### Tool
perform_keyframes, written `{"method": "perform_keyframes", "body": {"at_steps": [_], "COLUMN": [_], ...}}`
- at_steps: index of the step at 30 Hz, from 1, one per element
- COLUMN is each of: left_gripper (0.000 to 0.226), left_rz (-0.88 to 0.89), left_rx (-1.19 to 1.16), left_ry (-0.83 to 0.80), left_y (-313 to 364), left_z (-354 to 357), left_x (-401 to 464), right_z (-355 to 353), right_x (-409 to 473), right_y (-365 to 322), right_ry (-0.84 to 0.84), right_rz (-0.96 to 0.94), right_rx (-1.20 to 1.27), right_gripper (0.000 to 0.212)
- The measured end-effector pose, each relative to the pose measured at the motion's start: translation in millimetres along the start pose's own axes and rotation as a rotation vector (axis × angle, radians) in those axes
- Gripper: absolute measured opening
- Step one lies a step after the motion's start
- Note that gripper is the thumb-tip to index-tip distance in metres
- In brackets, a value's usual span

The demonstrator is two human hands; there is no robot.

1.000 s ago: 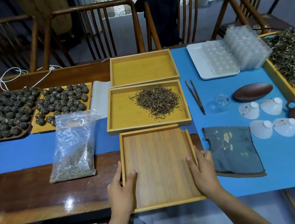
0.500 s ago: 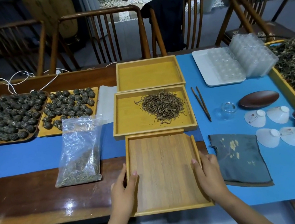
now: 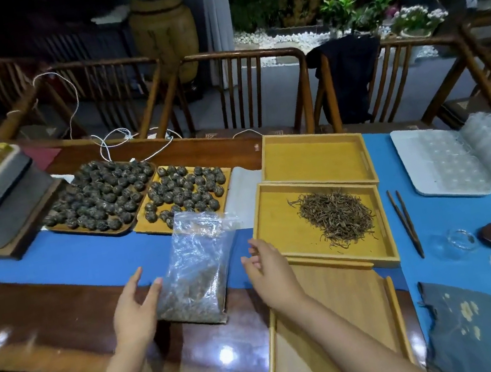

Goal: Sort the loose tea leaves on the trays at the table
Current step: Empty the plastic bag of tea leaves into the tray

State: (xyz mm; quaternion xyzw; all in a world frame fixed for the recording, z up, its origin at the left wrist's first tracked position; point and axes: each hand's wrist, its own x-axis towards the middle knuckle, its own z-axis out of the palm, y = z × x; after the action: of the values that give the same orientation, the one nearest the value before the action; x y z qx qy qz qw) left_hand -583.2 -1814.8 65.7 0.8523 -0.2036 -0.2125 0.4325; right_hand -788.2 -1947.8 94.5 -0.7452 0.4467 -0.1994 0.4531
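Two hands at a bag of tea leaves beside the trays

The left hand [image 3: 133, 311] and the right hand [image 3: 268, 271], fingers loosely spread and holding nothing, flank a clear plastic bag [image 3: 198, 268] lying lengthwise away from the person, leaves at its near end. Right of it sit an empty wooden tray [image 3: 359, 300], a tray [image 3: 280, 228] bearing a pile of loose tea leaves [image 3: 337, 217], and another empty tray [image 3: 314, 156]. Trays of tea balls [image 3: 141, 193] lie beyond the bag.

Single view: head-worn wide-angle camera, looking forward and down across the counter [image 3: 64, 316] from its near edge. Both forearms enter from the bottom, close to the lens. Chairs [image 3: 253, 87] and garden plants [image 3: 338, 8] fill the far background. Edges bend.
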Motion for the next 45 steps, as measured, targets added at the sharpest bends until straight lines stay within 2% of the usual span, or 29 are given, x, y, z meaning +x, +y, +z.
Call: {"method": "perform_keyframes", "body": {"at_steps": [4, 7, 9, 12, 15, 21, 24, 29, 33, 38, 40, 41, 43, 45], "left_gripper": [0.064, 0.075, 0.079, 0.074, 0.064, 0.061, 0.063, 0.062, 0.060, 0.080, 0.091, 0.089, 0.066, 0.054], "left_rz": [0.004, 0.000, -0.008, 0.005, 0.002, 0.023, 0.113, 0.140, 0.082, 0.087, 0.090, 0.088, 0.101, 0.071], "left_rx": [-0.129, -0.199, -0.200, -0.191, -0.277, -0.420, -0.426, -0.394, -0.413, -0.295, -0.219, -0.190, -0.186, -0.253], "left_ry": [-0.137, -0.253, -0.264, -0.277, -0.301, -0.275, -0.290, -0.396, -0.468, -0.561, -0.523, -0.487, -0.420, -0.381], "left_y": [-13, -19, -24, -26, -26, 4, 39, 83, 95, 111, 123, 130, 146, 162], "left_z": [16, 24, 27, 30, 25, 6, -1, 8, 30, 54, 62, 67, 77, 84], "left_x": [11, 15, 18, 20, 15, -11, -36, -91, -129, -165, -171, -174, -179, -186], "right_z": [57, 80, 85, 89, 89, 44, 5, -56, -86, -111, -117, -119, -120, -118], "right_x": [25, 31, 32, 29, 22, 1, -19, -69, -107, -137, -143, -146, -151, -156], "right_y": [4, 10, 11, 8, 4, -25, -39, -36, -21, -3, 2, 5, 14, 23], "right_ry": [-0.155, -0.136, -0.122, -0.158, -0.162, -0.116, -0.092, 0.021, 0.048, 0.083, 0.101, 0.107, 0.131, 0.146], "right_rz": [0.142, 0.180, 0.213, 0.195, 0.171, 0.027, -0.075, -0.064, -0.024, -0.017, -0.041, -0.060, -0.129, -0.167], "right_rx": [-0.038, -0.014, -0.008, 0.105, 0.240, 0.356, 0.398, 0.434, 0.415, 0.237, 0.122, 0.079, -0.034, -0.166], "right_gripper": [0.049, 0.054, 0.057, 0.033, 0.029, 0.041, 0.036, 0.040, 0.044, 0.045, 0.049, 0.051, 0.052, 0.047]}}
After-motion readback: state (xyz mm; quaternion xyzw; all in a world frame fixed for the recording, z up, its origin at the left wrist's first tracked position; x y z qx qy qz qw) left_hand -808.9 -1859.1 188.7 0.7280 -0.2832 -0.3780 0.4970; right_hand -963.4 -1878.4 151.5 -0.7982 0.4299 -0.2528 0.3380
